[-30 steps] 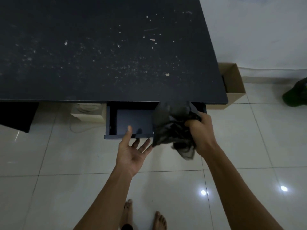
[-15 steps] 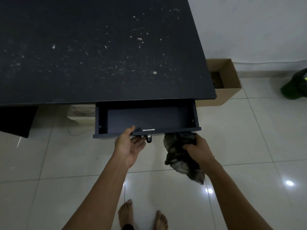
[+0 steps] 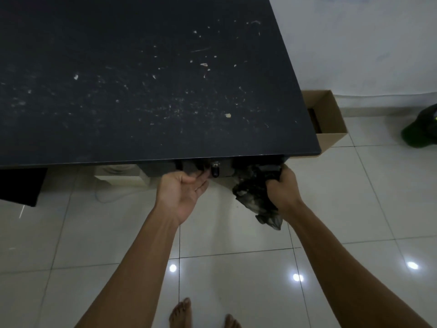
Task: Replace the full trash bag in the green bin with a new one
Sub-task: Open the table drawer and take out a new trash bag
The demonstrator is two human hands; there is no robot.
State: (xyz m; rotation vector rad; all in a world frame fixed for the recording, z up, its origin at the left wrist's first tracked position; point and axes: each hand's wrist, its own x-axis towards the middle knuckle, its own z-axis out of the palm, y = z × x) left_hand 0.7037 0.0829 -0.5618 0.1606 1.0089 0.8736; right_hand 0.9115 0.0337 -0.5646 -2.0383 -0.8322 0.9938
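Observation:
My right hand (image 3: 282,185) grips a crumpled black trash bag (image 3: 256,200), which hangs below the desk's front edge. My left hand (image 3: 183,188) is open, palm up, with its fingertips pressed against the dark drawer front (image 3: 224,169) beside the small knob (image 3: 215,171). The drawer sits almost fully under the desk top. At the far right edge, part of the green bin (image 3: 421,133) with something dark in it shows on the floor.
A wide black desk (image 3: 142,79) with pale specks fills the upper frame. An open cardboard box (image 3: 331,119) stands right of it against the white wall. Glossy white floor tiles lie below, with my bare feet (image 3: 182,313) at the bottom.
The drawer went from open to nearly closed, pushed in by my left hand. My right hand carried the black bag out of the drawer and down in front of it.

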